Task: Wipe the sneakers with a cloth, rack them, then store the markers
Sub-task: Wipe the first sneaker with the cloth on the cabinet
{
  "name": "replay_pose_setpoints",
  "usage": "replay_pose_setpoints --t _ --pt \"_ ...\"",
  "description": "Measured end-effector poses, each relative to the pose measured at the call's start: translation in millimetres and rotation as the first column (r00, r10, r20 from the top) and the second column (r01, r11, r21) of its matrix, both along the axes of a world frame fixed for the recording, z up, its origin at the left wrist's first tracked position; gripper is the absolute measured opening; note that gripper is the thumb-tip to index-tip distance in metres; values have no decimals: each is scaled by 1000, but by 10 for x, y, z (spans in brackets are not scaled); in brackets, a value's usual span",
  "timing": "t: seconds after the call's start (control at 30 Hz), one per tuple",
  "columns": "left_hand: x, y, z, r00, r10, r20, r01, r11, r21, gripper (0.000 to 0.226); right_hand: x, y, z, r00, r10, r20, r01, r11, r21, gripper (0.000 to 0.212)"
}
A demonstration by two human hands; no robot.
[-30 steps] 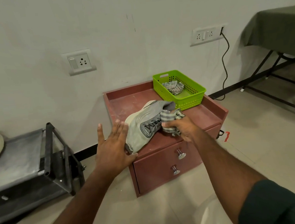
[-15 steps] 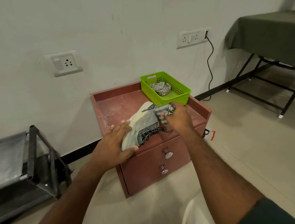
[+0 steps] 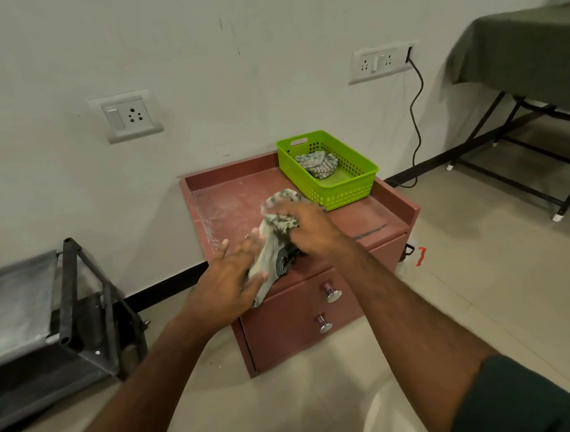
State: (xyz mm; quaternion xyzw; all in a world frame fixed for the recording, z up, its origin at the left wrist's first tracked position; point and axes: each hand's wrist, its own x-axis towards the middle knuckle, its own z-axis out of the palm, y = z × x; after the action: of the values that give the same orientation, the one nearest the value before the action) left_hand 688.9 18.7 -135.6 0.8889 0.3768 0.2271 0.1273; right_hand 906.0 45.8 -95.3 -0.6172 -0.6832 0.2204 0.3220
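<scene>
A grey sneaker [image 3: 269, 264] lies on its side at the front of the red-brown drawer cabinet [image 3: 376, 219]. My left hand [image 3: 227, 281] grips its toe end and holds it down. My right hand [image 3: 307, 229] presses a striped grey cloth [image 3: 278, 213] against the upper part of the shoe, near the heel. Both hands hide most of the sneaker. The black shoe rack [image 3: 79, 300] with grey fabric shelves stands on the floor at the left. No markers are in view.
A green plastic basket [image 3: 343, 190] with another crumpled cloth [image 3: 317, 165] sits at the cabinet's back right corner. Two drawers with metal knobs [image 3: 330, 292] face me. A cable [image 3: 418, 127] hangs from a wall socket. A covered folding table [image 3: 519, 50] stands at the right.
My left hand has closed onto the sneaker's toe. My right hand has slid the cloth up along the shoe toward the heel. The view has shifted to the right.
</scene>
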Motion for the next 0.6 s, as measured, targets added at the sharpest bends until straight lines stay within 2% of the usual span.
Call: replay_pose_setpoints --t 0.03,0.07,0.1,0.17,0.2,0.23,0.3,0.37,0.4,0.43,0.47,0.53,0.6 --pt "12 -4 3 1000 -7 -15 7 1000 2 67 -24 -68 71 994 98 -51 -100 994 -41 70" --pt "22 -22 7 999 -13 -32 13 1000 2 68 -16 -120 119 968 171 -182 -187 979 -80 64" --pt "36 -47 6 999 -18 -41 17 1000 -2 69 11 -179 163 904 177 -389 -231 968 -97 52" --pt "60 -80 -7 999 -6 -37 6 1000 -17 72 109 -249 210 638 13 -770 -143 984 -102 21" --pt "55 -85 -9 999 9 -35 -9 1000 -20 74 176 -242 200 494 -96 -864 -27 992 -125 13" --pt "39 -83 -10 999 24 -41 -24 1000 -15 76 243 -205 171 387 -190 -902 111 981 -159 12" --pt "14 -72 3 998 45 -52 -46 999 -14 79 380 -129 102 284 -341 -896 342 909 -238 14" --pt "-6 -56 17 998 48 -50 -50 998 -37 82 436 -77 42 220 -417 -882 388 867 -313 19" --pt "-5 -54 29 998 47 -46 -49 998 -47 83 435 -42 18 220 -426 -878 379 866 -325 21" --pt "0 -57 36 998 46 -42 -49 997 -55 82 437 4 -29 266 -435 -861 404 861 -310 26" --pt "7 -61 37 998 45 -37 -48 997 -60 81 440 44 -39 386 -454 -803 469 846 -253 30" --pt "23 -78 37 999 45 -21 -46 996 -74 77 471 152 -12 696 -492 -523 577 816 1 41" --pt "37 -82 34 999 32 -12 -32 996 -86 76 469 258 13 855 -446 -266 500 845 191 58"
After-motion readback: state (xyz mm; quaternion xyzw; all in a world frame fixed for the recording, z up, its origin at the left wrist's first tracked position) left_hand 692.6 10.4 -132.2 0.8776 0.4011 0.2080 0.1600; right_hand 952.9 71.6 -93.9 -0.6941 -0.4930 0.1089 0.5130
